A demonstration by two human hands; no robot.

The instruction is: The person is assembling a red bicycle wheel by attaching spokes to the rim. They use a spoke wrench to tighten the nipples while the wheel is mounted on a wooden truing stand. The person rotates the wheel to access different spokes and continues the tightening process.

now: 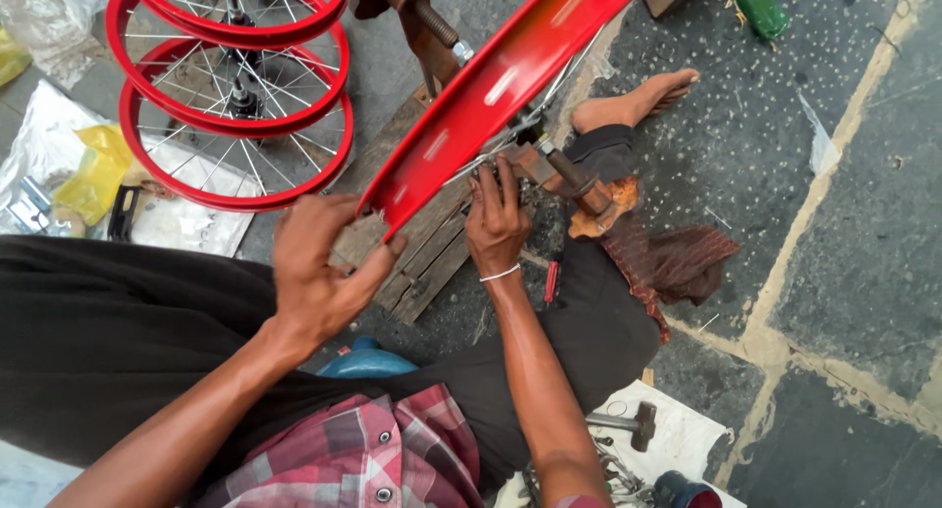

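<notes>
Plaid shirt point(363, 449) sits lowest, below the red rim point(491, 96). Left hand point(319, 267) pinches the rim's near edge. Right hand point(496, 218) works curled behind it; its grip is hidden. Slow, steady turning seems best.

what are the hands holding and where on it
The left hand grips the red wheel rim at its lower edge; the right hand reaches in among its spokes.

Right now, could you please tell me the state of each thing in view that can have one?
Red wheel rim: tilted, mounted in a rusty stand, blurred as if moving.
Left hand: grip closed on the rim's lower edge.
Right hand: fingers at the spokes near the hub.
Stacked red wheels: lying flat, spoked, untouched.
Hammer: lying on white sheet.
Green bottle: lying on the floor.
</notes>
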